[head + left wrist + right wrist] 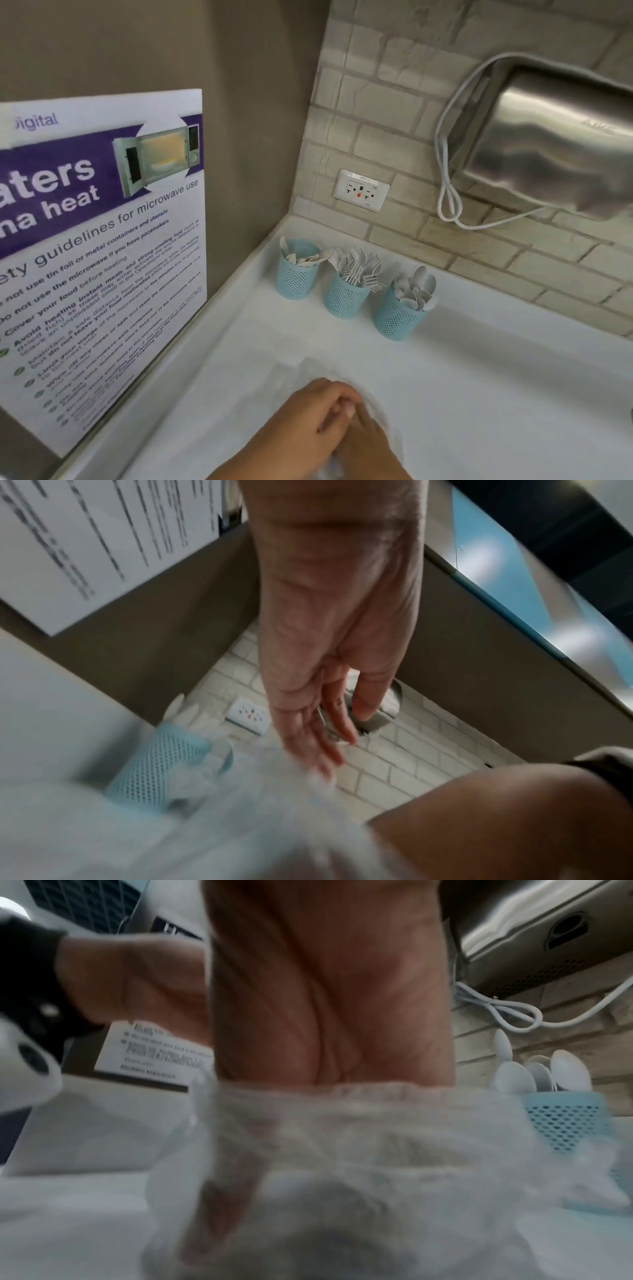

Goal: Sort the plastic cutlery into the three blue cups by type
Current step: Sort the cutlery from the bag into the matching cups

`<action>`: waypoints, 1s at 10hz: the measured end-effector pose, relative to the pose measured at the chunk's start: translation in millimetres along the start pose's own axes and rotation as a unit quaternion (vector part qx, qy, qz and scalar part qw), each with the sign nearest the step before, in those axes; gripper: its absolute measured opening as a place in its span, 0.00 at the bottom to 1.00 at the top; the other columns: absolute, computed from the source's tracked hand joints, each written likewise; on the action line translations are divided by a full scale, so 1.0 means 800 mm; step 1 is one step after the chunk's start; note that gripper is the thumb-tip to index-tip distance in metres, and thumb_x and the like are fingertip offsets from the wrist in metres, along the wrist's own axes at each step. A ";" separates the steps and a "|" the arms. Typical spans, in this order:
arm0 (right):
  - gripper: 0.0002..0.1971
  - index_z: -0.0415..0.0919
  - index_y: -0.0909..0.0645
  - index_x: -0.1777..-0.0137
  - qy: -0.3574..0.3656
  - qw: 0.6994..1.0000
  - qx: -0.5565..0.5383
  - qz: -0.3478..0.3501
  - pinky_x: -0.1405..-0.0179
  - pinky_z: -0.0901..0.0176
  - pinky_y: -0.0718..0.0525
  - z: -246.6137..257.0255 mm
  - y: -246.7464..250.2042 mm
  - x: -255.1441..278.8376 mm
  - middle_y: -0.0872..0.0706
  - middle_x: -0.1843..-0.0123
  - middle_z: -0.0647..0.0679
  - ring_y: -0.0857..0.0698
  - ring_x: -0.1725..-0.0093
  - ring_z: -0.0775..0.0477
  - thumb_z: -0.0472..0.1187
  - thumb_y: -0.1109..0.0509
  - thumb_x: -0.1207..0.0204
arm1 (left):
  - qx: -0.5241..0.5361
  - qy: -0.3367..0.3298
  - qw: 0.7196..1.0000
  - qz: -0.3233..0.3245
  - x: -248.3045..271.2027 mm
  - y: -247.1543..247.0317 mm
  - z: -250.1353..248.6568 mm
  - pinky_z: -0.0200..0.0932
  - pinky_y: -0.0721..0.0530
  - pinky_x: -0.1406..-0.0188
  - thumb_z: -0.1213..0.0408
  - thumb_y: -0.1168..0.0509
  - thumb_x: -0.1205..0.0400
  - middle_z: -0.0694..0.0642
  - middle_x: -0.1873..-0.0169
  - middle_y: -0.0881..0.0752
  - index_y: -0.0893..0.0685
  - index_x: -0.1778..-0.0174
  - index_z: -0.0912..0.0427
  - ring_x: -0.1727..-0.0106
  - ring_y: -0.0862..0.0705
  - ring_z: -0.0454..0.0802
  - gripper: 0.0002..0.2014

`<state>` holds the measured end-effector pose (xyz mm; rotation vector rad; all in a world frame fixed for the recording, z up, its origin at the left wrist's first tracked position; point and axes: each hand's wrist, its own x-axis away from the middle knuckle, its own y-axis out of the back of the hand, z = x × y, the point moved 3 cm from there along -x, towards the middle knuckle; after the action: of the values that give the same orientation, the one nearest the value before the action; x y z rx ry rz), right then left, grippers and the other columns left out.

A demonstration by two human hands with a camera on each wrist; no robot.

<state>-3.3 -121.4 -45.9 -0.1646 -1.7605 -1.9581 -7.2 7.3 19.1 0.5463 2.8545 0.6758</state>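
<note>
Three blue mesh cups stand in a row at the back of the white counter (496,383). The left cup (296,274) holds flat white pieces, the middle cup (345,296) forks, and the right cup (396,317) spoons. Both hands meet at the near edge over a crumpled clear plastic bag (377,1137). My left hand (315,414) reaches down with fairly straight fingers (337,723) that touch the plastic, thumb held apart. My right hand (368,442) lies just right of it, its fingers veiled by the bag (274,818). No loose cutlery shows on the counter.
A microwave safety poster (102,240) leans on the left wall. On the tiled back wall are a socket (361,190) and a steel dispenser (548,144) with a looped white cable (448,202). The left cup (161,767) and the spoon cup (565,1118) stand beyond the hands.
</note>
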 end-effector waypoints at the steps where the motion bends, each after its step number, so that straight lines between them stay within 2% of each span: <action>1: 0.34 0.65 0.46 0.20 -0.050 0.995 -0.065 -0.050 0.27 0.36 0.29 -0.002 -0.022 0.001 0.50 0.15 0.58 0.41 0.19 0.47 0.61 0.43 0.27 | -0.088 0.073 0.990 0.078 0.005 -0.026 0.014 0.39 0.29 0.28 0.55 0.48 0.13 0.49 0.27 0.29 0.31 0.25 0.49 0.29 0.27 0.46 0.19; 2: 0.38 0.61 0.50 0.18 -0.082 0.996 0.023 -0.023 0.30 0.27 0.29 0.016 -0.004 0.006 0.53 0.14 0.51 0.46 0.18 0.37 0.56 0.39 0.27 | -0.143 0.131 0.973 0.127 0.010 -0.036 0.028 0.44 0.37 0.24 0.60 0.52 0.12 0.56 0.19 0.42 0.45 0.18 0.59 0.20 0.38 0.53 0.25; 3: 0.41 0.68 0.62 0.19 -0.070 0.997 -0.005 0.028 0.19 0.38 0.45 0.009 -0.013 -0.002 0.66 0.15 0.57 0.59 0.16 0.39 0.55 0.37 0.22 | -0.223 0.177 0.943 0.175 0.005 -0.048 0.048 0.47 0.44 0.19 0.62 0.51 0.12 0.61 0.17 0.51 0.55 0.17 0.64 0.17 0.47 0.56 0.29; 4: 0.40 0.67 0.60 0.18 -0.060 0.998 0.003 0.030 0.20 0.38 0.42 0.010 -0.012 -0.004 0.65 0.15 0.58 0.58 0.16 0.38 0.58 0.37 0.22 | -0.317 0.211 0.900 0.211 -0.004 -0.059 0.063 0.50 0.49 0.17 0.62 0.52 0.12 0.62 0.16 0.54 0.60 0.17 0.66 0.16 0.51 0.55 0.31; 5: 0.39 0.64 0.57 0.18 -0.054 0.998 -0.006 0.036 0.21 0.38 0.40 0.004 -0.014 -0.005 0.64 0.15 0.58 0.57 0.16 0.38 0.57 0.36 0.22 | -0.327 0.228 0.888 0.229 -0.009 -0.066 0.071 0.50 0.54 0.17 0.60 0.58 0.10 0.58 0.16 0.57 0.59 0.17 0.64 0.15 0.55 0.53 0.27; 6: 0.37 0.61 0.52 0.17 -0.044 0.999 -0.018 0.021 0.23 0.39 0.37 0.002 -0.020 -0.013 0.59 0.17 0.63 0.54 0.16 0.39 0.62 0.43 0.24 | -0.320 0.210 0.896 0.226 -0.005 -0.065 0.076 0.50 0.54 0.17 0.62 0.58 0.10 0.59 0.16 0.58 0.58 0.17 0.64 0.15 0.56 0.54 0.26; 7: 0.39 0.56 0.46 0.19 -0.051 0.999 -0.006 0.001 0.30 0.46 0.28 -0.002 -0.016 -0.017 0.46 0.19 0.59 0.44 0.21 0.35 0.58 0.34 0.28 | -0.301 0.159 0.915 0.215 0.005 -0.053 0.067 0.48 0.50 0.18 0.66 0.52 0.12 0.60 0.16 0.54 0.54 0.17 0.62 0.16 0.50 0.58 0.28; 8: 0.39 0.56 0.43 0.20 -0.083 0.996 -0.012 0.006 0.32 0.46 0.24 -0.008 -0.003 -0.016 0.38 0.22 0.54 0.41 0.23 0.35 0.57 0.28 0.29 | -0.256 0.111 0.946 0.164 0.008 -0.032 0.053 0.39 0.40 0.24 0.65 0.52 0.13 0.55 0.18 0.41 0.45 0.17 0.58 0.20 0.37 0.53 0.25; 9: 0.39 0.60 0.43 0.20 -0.097 0.995 -0.011 0.020 0.30 0.46 0.27 -0.008 0.005 -0.011 0.36 0.22 0.52 0.38 0.23 0.37 0.58 0.29 0.29 | -0.214 0.108 0.966 0.095 0.003 -0.017 0.047 0.37 0.33 0.27 0.63 0.50 0.14 0.51 0.24 0.31 0.36 0.22 0.53 0.26 0.29 0.48 0.22; 10: 0.36 0.58 0.40 0.21 -0.077 0.997 -0.025 0.012 0.26 0.53 0.34 -0.005 0.017 -0.007 0.34 0.21 0.52 0.35 0.22 0.41 0.56 0.30 0.27 | -0.218 0.156 0.960 0.086 -0.001 -0.012 0.053 0.45 0.28 0.29 0.58 0.47 0.14 0.53 0.28 0.31 0.35 0.23 0.51 0.28 0.29 0.50 0.21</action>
<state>8.4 -124.3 -36.6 -0.3599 -1.7959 -2.0209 0.7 16.1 -22.6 0.6657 2.8044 1.4944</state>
